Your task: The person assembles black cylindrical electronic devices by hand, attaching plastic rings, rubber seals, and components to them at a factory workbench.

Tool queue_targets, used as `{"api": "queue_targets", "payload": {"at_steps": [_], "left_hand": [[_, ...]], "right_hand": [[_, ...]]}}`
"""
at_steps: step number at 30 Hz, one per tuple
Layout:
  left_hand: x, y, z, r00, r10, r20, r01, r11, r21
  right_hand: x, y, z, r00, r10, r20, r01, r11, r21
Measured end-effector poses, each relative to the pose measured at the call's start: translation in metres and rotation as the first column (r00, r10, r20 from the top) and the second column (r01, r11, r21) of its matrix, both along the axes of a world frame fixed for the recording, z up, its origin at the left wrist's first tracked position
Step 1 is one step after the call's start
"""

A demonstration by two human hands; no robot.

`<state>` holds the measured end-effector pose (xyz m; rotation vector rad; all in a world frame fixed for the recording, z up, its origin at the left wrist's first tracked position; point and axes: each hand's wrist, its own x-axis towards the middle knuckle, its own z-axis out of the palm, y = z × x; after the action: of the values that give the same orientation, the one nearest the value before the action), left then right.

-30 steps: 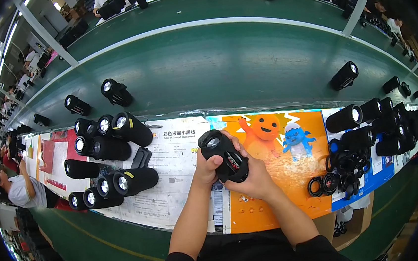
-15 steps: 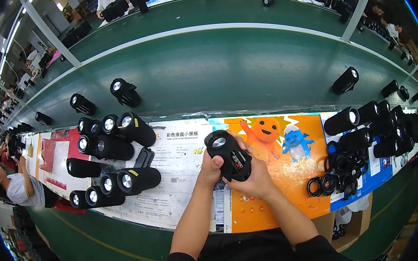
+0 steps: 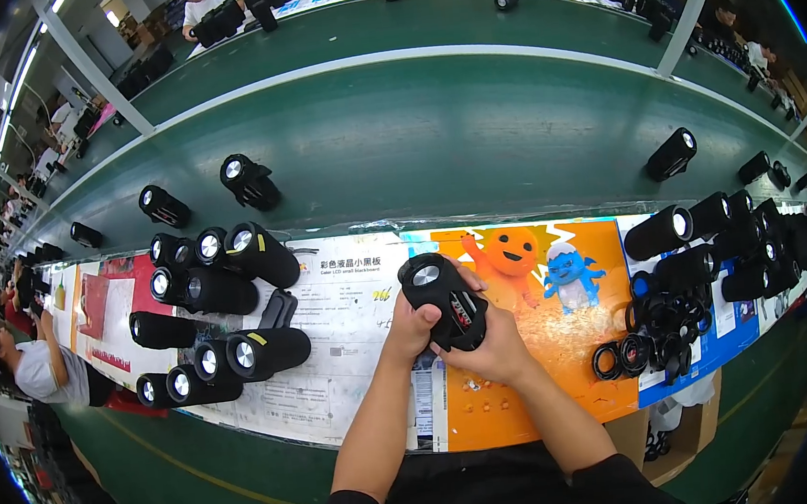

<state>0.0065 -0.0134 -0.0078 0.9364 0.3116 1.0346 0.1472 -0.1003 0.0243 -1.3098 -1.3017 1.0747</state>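
Note:
Over the middle of the bench, both hands hold a black cylindrical speaker (image 3: 444, 296), tilted, its round silver-centred end facing up and away. My left hand (image 3: 414, 326) wraps its left side, thumb pressed near the upper end. Around the lower right side closes my right hand (image 3: 496, 340), with fingers partly hidden behind the body. A slot with a red-marked part shows on the speaker's side between the hands. Left of my forearm lies a group of similar black speakers (image 3: 273, 350), some with a small yellow tag.
Several black rings (image 3: 635, 352) are heaped at the right, beside more black speakers (image 3: 661, 232). Beyond the bench runs a green conveyor belt (image 3: 471, 140) carrying spaced speakers (image 3: 249, 181). An open cardboard box (image 3: 693, 438) stands below the right edge. Other people work across the belt and at the left.
Speakers on the belt have shifted slightly to the right. My hands keep their grip on the speaker with almost no movement.

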Motion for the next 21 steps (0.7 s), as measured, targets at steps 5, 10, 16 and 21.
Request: {"api": "queue_targets", "payload": {"at_steps": [5, 10, 16, 21], "left_hand": [[-0.002, -0.002, -0.001, 0.999, -0.012, -0.03, 0.01, 0.999, -0.045], [-0.003, -0.004, 0.001, 0.997, 0.008, -0.079, -0.011, 0.999, -0.031], [-0.003, -0.005, 0.001, 0.992, 0.067, -0.109, -0.068, 0.998, -0.007], [-0.005, -0.002, 0.002, 0.997, 0.044, -0.07, -0.042, 0.999, 0.031]], "right_hand": [[0.0, 0.0, 0.001, 1.0, -0.003, -0.022, 0.003, 1.0, -0.007], [0.002, -0.002, 0.0, 1.0, 0.023, -0.005, -0.023, 0.998, -0.061], [0.008, 0.0, -0.009, 0.999, 0.039, -0.023, -0.041, 0.997, -0.07], [0.008, 0.003, -0.011, 0.999, 0.043, 0.033, -0.042, 0.999, -0.017]]}}
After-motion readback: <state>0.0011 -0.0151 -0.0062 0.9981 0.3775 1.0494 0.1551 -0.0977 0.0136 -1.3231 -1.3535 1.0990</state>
